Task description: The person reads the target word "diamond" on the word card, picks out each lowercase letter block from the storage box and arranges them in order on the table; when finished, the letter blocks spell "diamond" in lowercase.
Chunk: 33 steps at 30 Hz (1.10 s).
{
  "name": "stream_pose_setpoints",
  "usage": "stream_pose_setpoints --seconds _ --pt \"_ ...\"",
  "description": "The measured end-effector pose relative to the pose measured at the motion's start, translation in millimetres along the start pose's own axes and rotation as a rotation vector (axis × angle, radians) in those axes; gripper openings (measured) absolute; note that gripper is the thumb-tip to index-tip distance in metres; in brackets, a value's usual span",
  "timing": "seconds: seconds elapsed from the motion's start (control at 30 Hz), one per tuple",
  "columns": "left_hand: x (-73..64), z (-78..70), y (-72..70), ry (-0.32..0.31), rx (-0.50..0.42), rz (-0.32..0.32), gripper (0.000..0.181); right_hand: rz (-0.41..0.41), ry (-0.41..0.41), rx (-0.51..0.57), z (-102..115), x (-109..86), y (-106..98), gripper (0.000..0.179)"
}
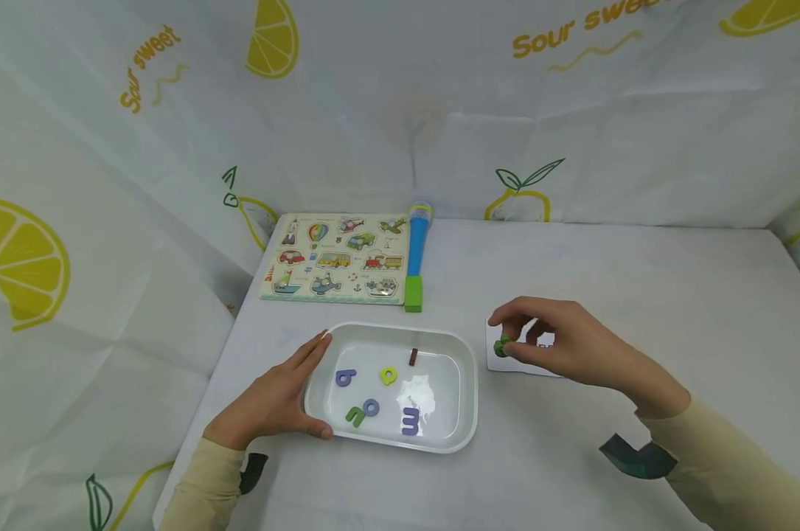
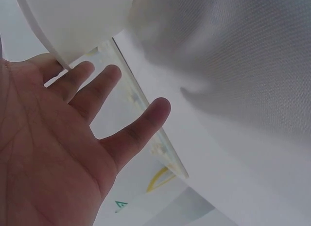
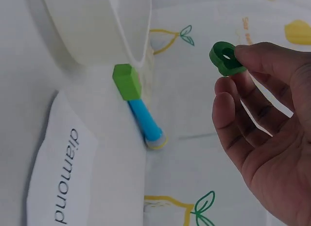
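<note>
Two hands are at work. The right hand (image 1: 565, 343) pinches a green letter (image 3: 226, 58) between thumb and fingertips, just over a card (image 3: 58, 177) printed "diamond". The letter's round hole faces the wrist camera; which way its long axis runs cannot be told, since the fingers cover part of it. The left hand (image 1: 276, 398) lies against the tray (image 1: 462, 435) — fingers straight and slightly spread along its left wall, thumb at the near rim. Inside the tray lie loose letters, beyond the fingertips.
</note>
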<state>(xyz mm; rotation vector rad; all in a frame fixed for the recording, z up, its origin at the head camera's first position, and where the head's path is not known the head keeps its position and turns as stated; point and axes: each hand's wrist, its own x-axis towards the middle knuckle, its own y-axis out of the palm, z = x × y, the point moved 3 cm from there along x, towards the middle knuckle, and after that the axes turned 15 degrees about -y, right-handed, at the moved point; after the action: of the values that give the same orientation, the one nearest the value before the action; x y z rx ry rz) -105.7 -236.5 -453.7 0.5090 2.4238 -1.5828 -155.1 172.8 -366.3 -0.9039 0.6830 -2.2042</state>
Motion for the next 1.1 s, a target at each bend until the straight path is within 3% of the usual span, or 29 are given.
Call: stream_pose_setpoints --seconds 0.2,0.37,0.67,0.97,1.1 --pt "-0.1 0.3 -0.2 -0.008 -0.007 0.005 0.142 -0.037 0.074 0.042 -10.2 -28.5 15.6 0.038" --pt "1.2 1.8 1.0 -0.013 -0.006 0.009 0.142 -0.035 0.101 0.008 -22.7 -47.8 40.9 0.036" --pt "1.4 0.3 0.7 -0.022 0.005 0.013 0.142 0.021 0.19 0.087 -35.6 -69.5 79.7 0.021" --pt "0.8 0.6 1.3 -0.025 0.002 0.016 0.142 0.014 0.11 -0.115 -38.5 -71.9 90.2 0.021" --pt "1.0 0.5 1.3 -0.025 -0.003 0.015 0.142 0.019 0.103 -0.125 -37.3 -73.0 90.1 0.024"
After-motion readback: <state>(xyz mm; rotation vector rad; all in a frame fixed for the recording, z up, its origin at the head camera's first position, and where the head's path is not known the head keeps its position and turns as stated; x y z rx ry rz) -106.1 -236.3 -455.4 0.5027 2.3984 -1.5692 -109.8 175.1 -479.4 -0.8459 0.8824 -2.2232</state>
